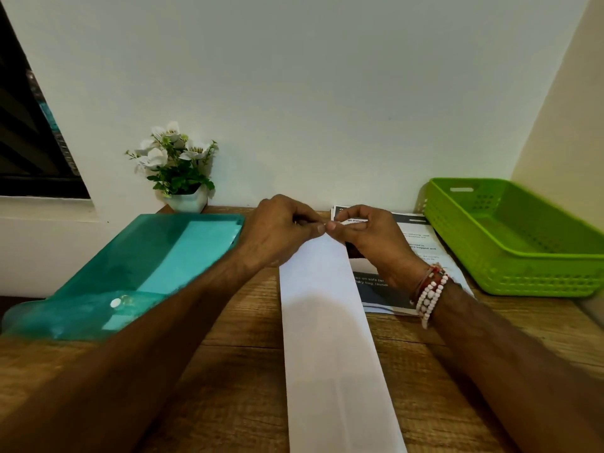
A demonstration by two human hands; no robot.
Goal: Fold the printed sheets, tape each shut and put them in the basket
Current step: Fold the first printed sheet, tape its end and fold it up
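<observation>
Grainy wooden table point(235, 380), perforated plastic basket point(510, 276)

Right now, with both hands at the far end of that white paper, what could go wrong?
The left hand and right hand pinch only the far end of the folded sheet; the long near part lies free and might spring open or skew. The right wrist is also over the printed stack, so it could drag sheets askew.

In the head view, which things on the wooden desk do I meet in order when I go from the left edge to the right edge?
teal folder → folded white sheet → stack of printed sheets → green basket
</observation>
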